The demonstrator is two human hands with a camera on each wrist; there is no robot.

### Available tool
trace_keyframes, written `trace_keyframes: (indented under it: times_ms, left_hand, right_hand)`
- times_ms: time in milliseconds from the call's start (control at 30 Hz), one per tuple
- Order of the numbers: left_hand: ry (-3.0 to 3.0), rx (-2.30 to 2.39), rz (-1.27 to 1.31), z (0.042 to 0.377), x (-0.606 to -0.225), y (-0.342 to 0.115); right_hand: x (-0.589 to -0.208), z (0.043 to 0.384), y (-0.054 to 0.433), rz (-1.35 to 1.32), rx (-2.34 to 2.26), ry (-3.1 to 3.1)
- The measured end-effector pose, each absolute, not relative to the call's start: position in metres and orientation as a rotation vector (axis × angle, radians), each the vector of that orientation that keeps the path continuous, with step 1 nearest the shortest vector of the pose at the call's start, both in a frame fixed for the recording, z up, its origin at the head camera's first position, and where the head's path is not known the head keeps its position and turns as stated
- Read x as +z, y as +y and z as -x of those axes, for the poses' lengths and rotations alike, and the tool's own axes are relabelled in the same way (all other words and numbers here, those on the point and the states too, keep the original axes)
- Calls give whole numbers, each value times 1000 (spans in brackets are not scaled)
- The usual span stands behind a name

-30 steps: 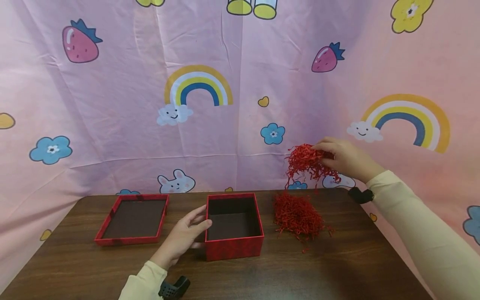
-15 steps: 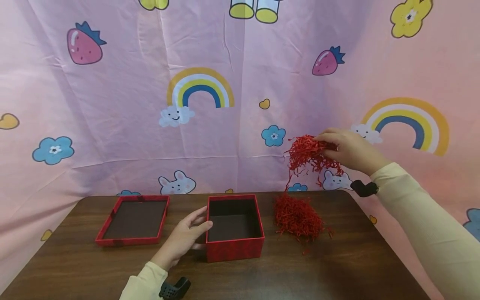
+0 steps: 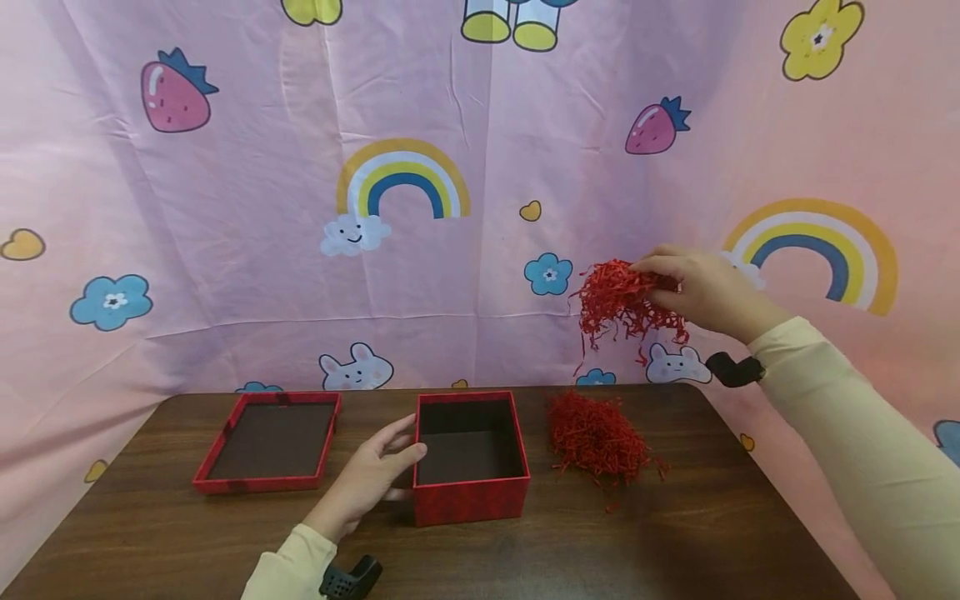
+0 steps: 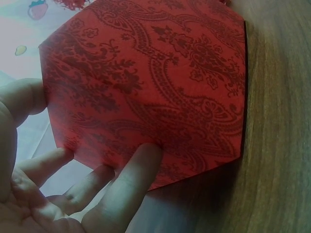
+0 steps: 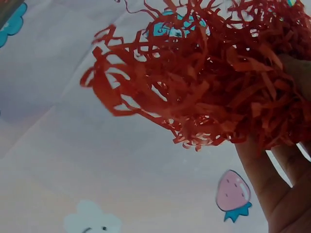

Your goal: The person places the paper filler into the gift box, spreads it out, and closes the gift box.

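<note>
The right hand (image 3: 708, 292) pinches a tuft of red shredded paper (image 3: 617, 297) towards two o'clock from the square red cardboard box (image 3: 471, 499); likely light and springy, best gripped mid-clump. Spread fingers of the left hand (image 3: 366, 477) touch the box's nine-o'clock side.

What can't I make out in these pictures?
Head view: the underside of the shallow red tray, facing the table; the tabletop beneath the red pile.
Left wrist view: the inside of the red box, behind its outer walls.
Right wrist view: the right hand's fingertips, behind red shreds.
</note>
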State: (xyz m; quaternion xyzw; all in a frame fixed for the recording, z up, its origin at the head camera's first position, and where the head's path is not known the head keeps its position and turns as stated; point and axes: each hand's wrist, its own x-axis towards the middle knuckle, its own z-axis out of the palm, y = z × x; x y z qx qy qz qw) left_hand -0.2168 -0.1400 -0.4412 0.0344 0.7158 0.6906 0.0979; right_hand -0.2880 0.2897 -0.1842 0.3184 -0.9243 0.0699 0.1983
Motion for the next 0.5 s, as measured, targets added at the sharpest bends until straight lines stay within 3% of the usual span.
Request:
trace_keyframes:
  times_ms: [500]
  left_hand:
    - [2155,2005,-80,215,-438,-139]
  right_hand:
    - [-166,278,268,-972,174,-2519]
